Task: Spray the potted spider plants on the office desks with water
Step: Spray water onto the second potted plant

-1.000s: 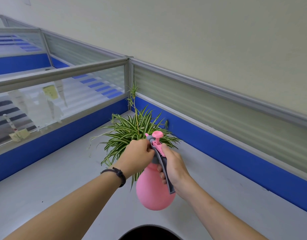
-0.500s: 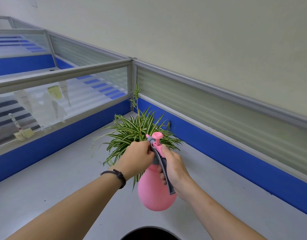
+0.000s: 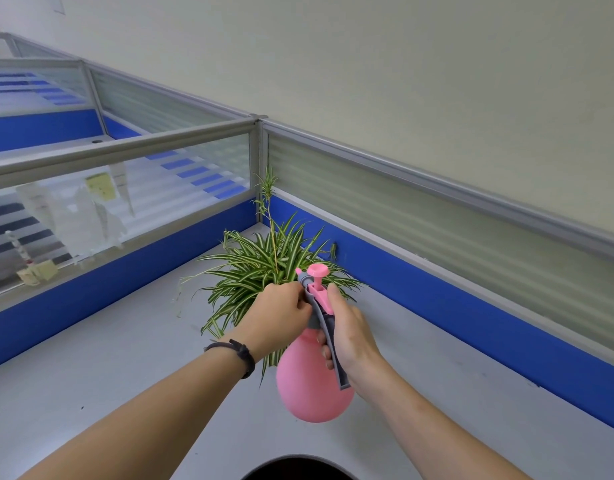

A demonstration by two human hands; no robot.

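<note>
A spider plant [image 3: 260, 268] with striped green and white leaves stands in the desk's far corner; its pot is hidden behind my hands. I hold a pink spray bottle [image 3: 314, 382] with a grey handle just in front of the plant, above the desk. My right hand [image 3: 350, 332] wraps the grey handle and trigger, thumb up beside the pink pump knob. My left hand [image 3: 281, 315], with a dark band on the wrist, pinches the grey nozzle at the bottle's top.
The grey desk [image 3: 108, 375] is bounded by blue partition panels [image 3: 471, 327] with frosted glass [image 3: 437, 220] on the left and right, meeting at a corner post [image 3: 258, 168]. Yellow notes [image 3: 99, 187] show behind the left glass. A dark round shape [image 3: 298, 469] sits at the bottom edge.
The view has shifted slightly, so the plant and partitions sit a little further right in the frame. Both hands keep the same hold on the bottle.
</note>
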